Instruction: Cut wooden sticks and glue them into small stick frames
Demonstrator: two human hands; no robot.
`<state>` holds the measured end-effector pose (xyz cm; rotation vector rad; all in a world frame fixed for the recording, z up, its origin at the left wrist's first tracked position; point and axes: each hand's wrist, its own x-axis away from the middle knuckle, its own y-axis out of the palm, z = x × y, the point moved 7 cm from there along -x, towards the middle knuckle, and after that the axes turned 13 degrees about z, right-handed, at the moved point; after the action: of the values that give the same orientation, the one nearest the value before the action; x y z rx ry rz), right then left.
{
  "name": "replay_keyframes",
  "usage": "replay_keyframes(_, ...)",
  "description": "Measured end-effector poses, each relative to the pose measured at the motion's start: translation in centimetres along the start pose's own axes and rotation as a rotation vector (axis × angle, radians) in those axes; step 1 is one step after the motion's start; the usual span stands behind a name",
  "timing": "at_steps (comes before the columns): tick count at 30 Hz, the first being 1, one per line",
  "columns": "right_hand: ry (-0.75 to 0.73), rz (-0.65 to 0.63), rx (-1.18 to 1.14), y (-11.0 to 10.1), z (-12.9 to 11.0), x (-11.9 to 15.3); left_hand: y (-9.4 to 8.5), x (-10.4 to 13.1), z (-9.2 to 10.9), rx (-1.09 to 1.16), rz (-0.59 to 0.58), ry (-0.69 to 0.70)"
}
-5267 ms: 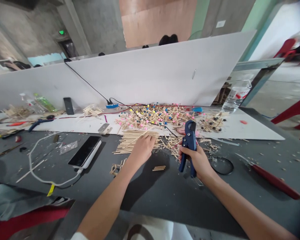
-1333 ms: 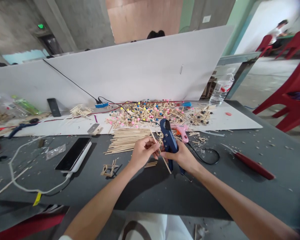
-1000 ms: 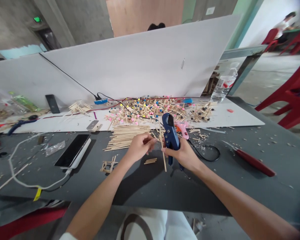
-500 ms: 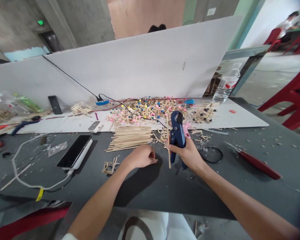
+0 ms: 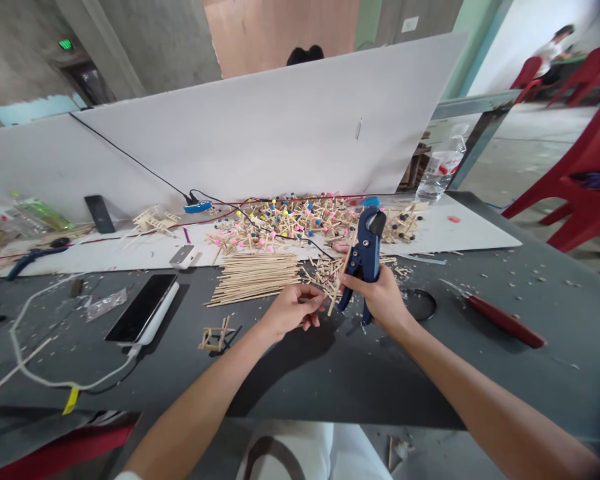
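A worker's right hand (image 5: 387,297) grips a blue hand cutter (image 5: 369,250) above a dark gray tabletop (image 5: 405,380), fingers wrapped around its lower half. The tool stands nearly upright, its rounded head uppermost, with a dark gray patch at the top, bright metal rivets along the body and two blue handles spread apart at the bottom. Whether its blade is parted cannot be made out.

Against the cutter's left side, under the right thumb, a thin wooden stick (image 5: 333,301) leans at a slant, pale, straight and slender, its lower end jutting past the thumb. The left hand (image 5: 300,310) is just beside that lower end, thumb and fingers drawn close together; whether they pinch anything cannot be told.

Behind the hands, a row of long pale sticks (image 5: 255,277) lies roughly parallel, next to a scatter of short cut pieces (image 5: 323,272). Farther back spreads a heap of sticks tipped with pink, blue and yellow balls (image 5: 280,220). A small wooden frame (image 5: 213,339) sits near the left forearm.
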<state>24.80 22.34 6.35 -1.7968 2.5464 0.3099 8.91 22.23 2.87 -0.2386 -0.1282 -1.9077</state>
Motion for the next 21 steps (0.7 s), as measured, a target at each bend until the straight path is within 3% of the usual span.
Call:
replay_keyframes(11,-0.041,-0.028,-0.009,0.2,-0.6,0.3,0.8,0.6,-0.5,-0.052,-0.069,-0.015)
replay_keyframes(21,-0.056,0.023,0.036,0.0,-0.4,0.2,1.5,0.6,-0.8,0.116,-0.154,-0.127)
